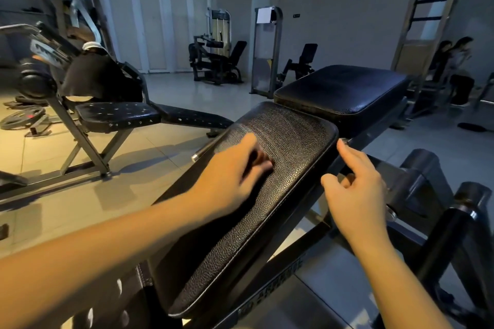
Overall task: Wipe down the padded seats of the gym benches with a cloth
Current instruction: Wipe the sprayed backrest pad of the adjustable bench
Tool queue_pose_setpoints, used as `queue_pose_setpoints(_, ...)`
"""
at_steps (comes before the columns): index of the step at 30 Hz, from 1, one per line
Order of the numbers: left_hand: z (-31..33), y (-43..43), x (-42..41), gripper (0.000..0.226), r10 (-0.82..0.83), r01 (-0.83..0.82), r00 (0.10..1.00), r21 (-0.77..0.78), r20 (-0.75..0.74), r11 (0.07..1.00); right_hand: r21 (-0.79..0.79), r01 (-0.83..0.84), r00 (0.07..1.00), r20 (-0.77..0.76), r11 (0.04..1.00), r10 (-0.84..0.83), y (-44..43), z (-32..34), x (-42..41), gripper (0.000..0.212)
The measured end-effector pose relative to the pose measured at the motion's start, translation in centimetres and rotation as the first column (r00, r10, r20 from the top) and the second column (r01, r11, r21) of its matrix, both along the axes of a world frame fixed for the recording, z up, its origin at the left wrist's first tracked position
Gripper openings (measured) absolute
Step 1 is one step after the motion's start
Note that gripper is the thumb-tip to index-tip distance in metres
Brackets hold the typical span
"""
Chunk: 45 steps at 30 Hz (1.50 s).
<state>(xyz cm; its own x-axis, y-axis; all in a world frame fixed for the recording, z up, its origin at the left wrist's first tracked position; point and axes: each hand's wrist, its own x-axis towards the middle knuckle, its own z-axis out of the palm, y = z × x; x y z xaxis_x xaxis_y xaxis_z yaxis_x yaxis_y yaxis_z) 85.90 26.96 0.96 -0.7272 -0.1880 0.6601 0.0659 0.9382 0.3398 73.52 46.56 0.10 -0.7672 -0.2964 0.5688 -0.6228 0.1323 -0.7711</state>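
Observation:
The near bench's black padded seat (283, 168) runs from the bottom centre up to the middle, with a streaky sheen at its far end. My left hand (230, 176) lies on the seat's left half, blurred by motion. Its fingers curl round a small dark cloth (258, 159) pressed to the pad; the cloth is barely distinct from the leather. My right hand (355, 192) sits at the seat's right edge, index finger pointing up, the other fingers loosely curled and holding nothing. A second black pad (344, 91) of the same bench lies just beyond.
Another bench with a studded black seat (117, 115) stands to the left, weight plates (21, 117) on the floor behind it. Black roller pads (467, 211) rise at the right. Weight machines (216, 59) line the far wall. Two people (454, 61) sit at far right.

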Motion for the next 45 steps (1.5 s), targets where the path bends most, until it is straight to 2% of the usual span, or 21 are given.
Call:
queue_pose_setpoints(2, 0.4, 0.6, 0.9, 0.021, -0.098, 0.1, 0.995, -0.071, 0.028, 0.992, -0.019, 0.01, 1.0, -0.009, 1.0, -0.01, -0.2, -0.1, -0.2, 0.066)
queue_pose_setpoints(5, 2.2, -1.4, -0.3, 0.024, -0.048, 0.05, 0.999, -0.112, 0.023, 0.992, -0.028, 0.016, 1.0, -0.006, 0.999, -0.016, -0.2, 0.1, -0.6, 0.063)
queue_pose_setpoints(6, 2.7, -2.4, -0.9, 0.025, -0.015, 0.016, 1.0, -0.055, 0.023, 0.998, -0.027, 0.018, 1.0, -0.007, 0.999, -0.019, -0.2, 0.2, -0.6, 0.062)
queue_pose_setpoints(8, 3.6, -4.8, -1.9, 0.027, 0.025, -0.03, 0.999, 0.154, 0.033, 0.988, -0.029, 0.018, 1.0, -0.003, 0.999, -0.018, -0.2, 0.3, -0.6, 0.061)
queue_pose_setpoints(10, 4.3, -6.6, -2.0, 0.027, 0.031, -0.05, 0.998, 0.34, 0.064, 0.939, -0.025, 0.013, 1.0, 0.007, 1.0, -0.012, 0.0, 0.4, -0.6, 0.061)
queue_pose_setpoints(12, 4.4, -7.4, -1.6, 0.023, 0.015, -0.062, 0.994, 0.457, 0.105, 0.887, -0.019, 0.001, 1.0, 0.01, 1.0, -0.001, 0.1, 0.3, -0.4, 0.062)
queue_pose_setpoints(13, 4.2, -7.6, -1.5, 0.023, 0.018, -0.069, 0.993, 0.46, 0.116, 0.885, -0.019, -0.006, 1.0, 0.017, 1.0, 0.006, 0.2, 0.3, -0.4, 0.063)
queue_pose_setpoints(16, 3.6, -8.2, -1.4, 0.031, 0.138, -0.157, 0.987, 0.311, 0.081, 0.938, -0.015, -0.014, 0.999, 0.036, 1.0, 0.014, 0.3, 0.2, -0.4, 0.063)
queue_pose_setpoints(19, 3.1, -8.8, -1.7, 0.043, 0.259, -0.226, 0.965, 0.392, -0.033, 0.892, -0.02, -0.017, 0.999, 0.047, 1.0, 0.018, 0.3, 0.2, -0.4, 0.064)
queue_pose_setpoints(24, 3.1, -9.5, -1.7, 0.042, 0.359, -0.278, 0.931, 0.511, -0.066, 0.814, -0.039, -0.016, 0.997, 0.069, 0.999, 0.019, 0.2, 0.2, -0.5, 0.065)
queue_pose_setpoints(26, 3.2, -9.0, -1.3, 0.032, 0.399, -0.33, 0.913, 0.432, -0.079, 0.839, -0.036, -0.011, 0.998, 0.062, 0.999, 0.013, 0.2, 0.1, -0.5, 0.064)
queue_pose_setpoints(28, 3.1, -7.8, -0.3, 0.027, 0.377, -0.342, 0.923, 0.283, -0.08, 0.896, -0.043, -0.014, 0.999, 0.05, 0.999, 0.017, 0.2, 0.0, -0.5, 0.064)
queue_pose_setpoints(31, 2.8, -5.6, 1.1, 0.042, 0.294, -0.294, 0.956, 0.021, -0.015, 0.956, -0.06, -0.019, 0.999, 0.044, 0.998, 0.022, 0.0, 0.1, -0.4, 0.064)
queue_pose_setpoints(34, 2.2, -5.2, 1.3, 0.059, 0.312, -0.302, 0.949, -0.157, 0.046, 0.94, -0.059, -0.011, 0.999, 0.052, 0.998, 0.014, 0.0, 0.1, -0.3, 0.063)
queue_pose_setpoints(41, 1.9, -7.8, 0.2, 0.03, 0.321, -0.32, 0.947, -0.03, -0.001, 0.947, -0.097, -0.053, 0.994, 0.092, 0.994, 0.061, 0.1, 0.1, -0.2, 0.064)
queue_pose_setpoints(45, 0.8, -6.2, 0.1, 0.025, 0.324, -0.324, 0.946, 0.0, -0.018, 0.946, -0.085, -0.047, 0.995, 0.078, 0.995, 0.054, 0.1, 0.0, -0.1, 0.064)
